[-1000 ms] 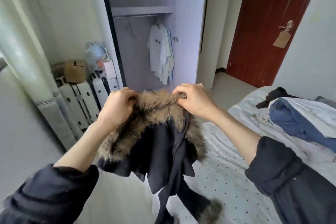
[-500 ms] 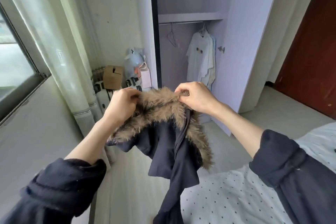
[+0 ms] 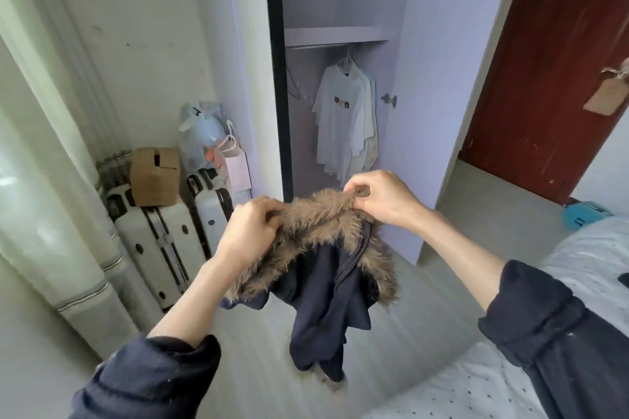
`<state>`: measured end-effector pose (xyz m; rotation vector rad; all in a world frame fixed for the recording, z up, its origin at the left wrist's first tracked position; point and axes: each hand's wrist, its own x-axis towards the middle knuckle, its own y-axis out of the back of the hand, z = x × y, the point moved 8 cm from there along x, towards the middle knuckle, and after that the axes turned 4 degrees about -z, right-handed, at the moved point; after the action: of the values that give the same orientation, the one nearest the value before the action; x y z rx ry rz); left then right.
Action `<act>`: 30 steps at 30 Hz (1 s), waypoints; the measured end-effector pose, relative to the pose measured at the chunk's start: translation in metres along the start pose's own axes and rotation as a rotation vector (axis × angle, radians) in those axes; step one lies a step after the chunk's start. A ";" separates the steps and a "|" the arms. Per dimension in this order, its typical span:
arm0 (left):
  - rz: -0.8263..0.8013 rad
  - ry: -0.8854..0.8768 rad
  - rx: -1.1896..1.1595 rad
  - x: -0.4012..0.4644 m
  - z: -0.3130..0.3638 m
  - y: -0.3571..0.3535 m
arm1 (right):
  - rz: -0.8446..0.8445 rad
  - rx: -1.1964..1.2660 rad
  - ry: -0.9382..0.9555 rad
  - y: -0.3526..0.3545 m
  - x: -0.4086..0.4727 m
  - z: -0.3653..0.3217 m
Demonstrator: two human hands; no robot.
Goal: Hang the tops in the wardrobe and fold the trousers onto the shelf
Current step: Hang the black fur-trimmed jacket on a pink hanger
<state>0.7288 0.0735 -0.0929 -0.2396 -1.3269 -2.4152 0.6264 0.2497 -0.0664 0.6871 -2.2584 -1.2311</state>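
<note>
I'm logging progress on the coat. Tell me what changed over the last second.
The view swung left off the bed toward the wardrobe, then partly back: the red door shows again. No grip was taken or released. The left hand and right hand still pinch the fur collar of the dark coat, which hangs as before. The white shirts stay hung.

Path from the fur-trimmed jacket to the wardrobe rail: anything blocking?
Nothing visible blocks it. Both hands, left hand and right hand, grip the navy jacket by its fur trim, facing the open wardrobe. The rail has free space and an empty hanger left of the white shirts.
</note>
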 end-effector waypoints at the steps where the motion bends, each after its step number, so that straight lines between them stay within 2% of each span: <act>1: -0.022 -0.008 -0.008 0.011 -0.006 -0.006 | 0.005 -0.021 -0.013 -0.002 0.009 0.005; 11: -0.061 -0.183 0.004 0.121 -0.017 -0.073 | 0.149 -0.099 -0.108 -0.002 0.104 0.088; 18: -0.123 -0.170 -0.012 0.223 -0.013 -0.152 | 0.138 0.008 -0.241 0.010 0.179 0.182; 23: -0.077 -0.193 0.014 0.297 -0.005 -0.187 | 0.194 0.066 -0.316 0.035 0.230 0.231; 30: -0.029 -0.304 0.004 0.365 0.017 -0.232 | 0.086 0.016 -0.396 0.049 0.306 0.282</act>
<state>0.3011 0.1132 -0.1460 -0.6106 -1.4688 -2.4722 0.2098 0.2562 -0.1094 0.3691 -2.5848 -1.4077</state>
